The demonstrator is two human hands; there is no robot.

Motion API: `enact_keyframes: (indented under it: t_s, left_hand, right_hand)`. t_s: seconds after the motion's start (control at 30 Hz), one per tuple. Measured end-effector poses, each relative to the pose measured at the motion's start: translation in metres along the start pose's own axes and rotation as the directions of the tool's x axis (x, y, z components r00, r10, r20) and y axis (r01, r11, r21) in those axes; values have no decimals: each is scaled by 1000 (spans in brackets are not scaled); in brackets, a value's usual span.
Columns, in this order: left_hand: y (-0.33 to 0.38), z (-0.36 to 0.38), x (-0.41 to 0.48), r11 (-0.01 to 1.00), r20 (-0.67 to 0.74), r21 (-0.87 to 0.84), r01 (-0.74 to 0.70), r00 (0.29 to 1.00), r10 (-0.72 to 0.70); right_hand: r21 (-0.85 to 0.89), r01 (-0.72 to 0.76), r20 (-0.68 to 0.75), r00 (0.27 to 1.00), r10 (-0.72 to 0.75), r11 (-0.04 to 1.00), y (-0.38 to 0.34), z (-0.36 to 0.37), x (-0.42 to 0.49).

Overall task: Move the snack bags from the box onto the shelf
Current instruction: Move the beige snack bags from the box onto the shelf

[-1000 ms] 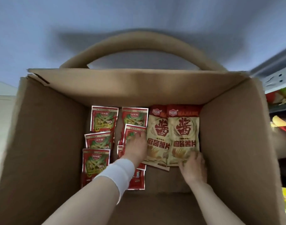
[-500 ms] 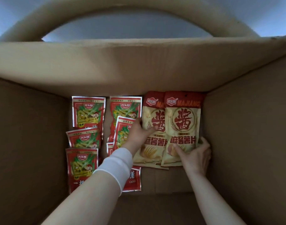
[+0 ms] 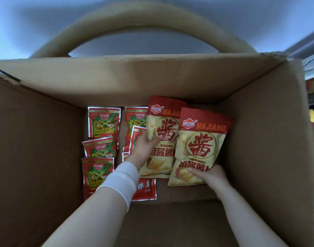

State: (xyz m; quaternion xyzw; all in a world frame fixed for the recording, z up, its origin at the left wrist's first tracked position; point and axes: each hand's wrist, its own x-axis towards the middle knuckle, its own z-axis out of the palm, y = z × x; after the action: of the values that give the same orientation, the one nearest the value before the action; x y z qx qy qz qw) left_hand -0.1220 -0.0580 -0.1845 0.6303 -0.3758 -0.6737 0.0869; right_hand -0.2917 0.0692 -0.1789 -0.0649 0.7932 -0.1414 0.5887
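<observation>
Snack bags (image 3: 98, 148), small and red, lie along the left of the box (image 3: 45, 139) floor. My left grip (image 3: 143, 148) pinches a tan chip bag (image 3: 161, 139). Overlapping it, a second chip bag (image 3: 200, 145) is clasped at its bottom edge by my right grip (image 3: 211, 177), near the right wall.

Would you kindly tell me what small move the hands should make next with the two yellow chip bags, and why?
Probably lift both straight up over the box rim. The left hand grips the left chip bag, the right hand grips the right chip bag at its lower edge, and the shelf shows outside the box, to the right.
</observation>
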Motion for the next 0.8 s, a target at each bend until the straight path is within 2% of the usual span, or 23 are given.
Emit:
enact_keyframes:
  t_s: [0.27,0.47,0.53,0.63,0.8]
  left_hand:
    - [50,-44,-94,977,-140,45,-207,967,211]
    - [74,-68,-186,928,-147,34,-371,917,372]
    - [79,-74,-218,898,-123,25,-439,891,438]
    - [89,-76,-271,844,-65,21,-536,842,536]
    - [114,-49,-359,754,36,-21,-657,753,657]
  right_hand:
    - [131,166,59,983,-174,977,-13,-16,-94]
    - [256,233,93,960,-264,938,10,-15,-183]
    - [259,301,28,947,-319,918,22,-10,-215]
    - [307,431,-152,902,-404,848,42,-5,-279]
    - [259,659,-508,715,-480,707,87,-22,-379]
